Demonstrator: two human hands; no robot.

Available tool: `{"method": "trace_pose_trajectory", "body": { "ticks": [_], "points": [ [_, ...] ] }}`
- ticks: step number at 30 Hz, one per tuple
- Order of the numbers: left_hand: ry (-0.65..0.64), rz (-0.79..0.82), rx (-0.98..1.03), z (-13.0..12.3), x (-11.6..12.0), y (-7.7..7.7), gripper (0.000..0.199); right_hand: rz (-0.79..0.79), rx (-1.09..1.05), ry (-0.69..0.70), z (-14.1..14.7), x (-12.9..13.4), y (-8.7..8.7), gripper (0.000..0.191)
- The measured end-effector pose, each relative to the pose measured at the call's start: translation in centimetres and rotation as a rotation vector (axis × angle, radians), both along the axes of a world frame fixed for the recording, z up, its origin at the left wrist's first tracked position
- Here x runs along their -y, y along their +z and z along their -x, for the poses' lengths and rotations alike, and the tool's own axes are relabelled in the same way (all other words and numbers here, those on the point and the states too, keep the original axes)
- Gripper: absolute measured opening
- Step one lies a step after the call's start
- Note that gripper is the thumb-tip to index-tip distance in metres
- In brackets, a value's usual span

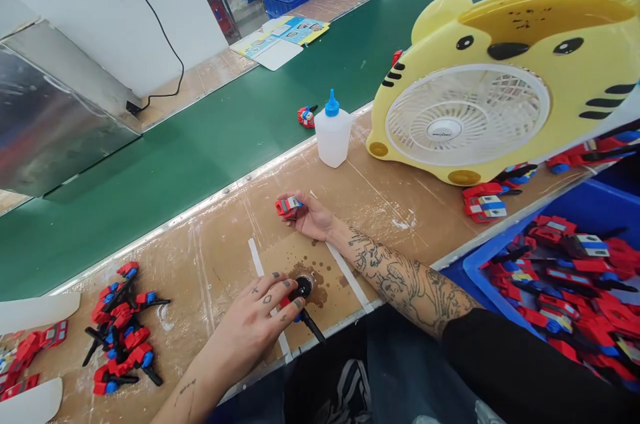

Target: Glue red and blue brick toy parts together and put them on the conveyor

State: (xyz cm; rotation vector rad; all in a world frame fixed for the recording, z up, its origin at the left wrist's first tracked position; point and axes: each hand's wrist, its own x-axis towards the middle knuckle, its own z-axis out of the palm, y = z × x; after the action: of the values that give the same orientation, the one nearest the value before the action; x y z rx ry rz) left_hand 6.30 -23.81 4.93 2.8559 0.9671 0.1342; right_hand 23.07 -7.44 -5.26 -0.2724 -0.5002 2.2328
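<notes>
My left hand (263, 307) is closed on a red and blue toy part with a black rod (311, 325), mostly hidden under the fingers. It is held by a small round dish of dark liquid (303, 285) that sits among wet spots on the bench. Farther forward, my right hand (313, 216) pinches a red toy body with white and blue panels (289, 207), raised over the bench. To the left lies a pile of red and blue toy parts with black rods (125, 334).
A squeeze bottle with a blue nozzle (333, 137) stands near the green conveyor belt (200, 151). A yellow animal-faced fan (430, 71) is at right. Beside my right arm, a blue bin (475, 271) holds many red toy pieces. One red toy (306, 117) rests on the belt.
</notes>
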Motion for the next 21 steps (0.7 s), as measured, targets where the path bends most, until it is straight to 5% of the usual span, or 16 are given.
{"method": "trace_pose_trajectory", "body": {
  "ticks": [15,21],
  "points": [
    [-0.094,-0.008,-0.096,-2.7,-0.6,1.1,0.028,-0.037,0.015,0.002,0.0,0.0,0.0,0.046],
    [0.186,0.235,0.18,-0.6,-0.4,-0.6,0.037,-0.048,0.004,-0.011,0.0,0.2,0.3,0.046]
  ]
}}
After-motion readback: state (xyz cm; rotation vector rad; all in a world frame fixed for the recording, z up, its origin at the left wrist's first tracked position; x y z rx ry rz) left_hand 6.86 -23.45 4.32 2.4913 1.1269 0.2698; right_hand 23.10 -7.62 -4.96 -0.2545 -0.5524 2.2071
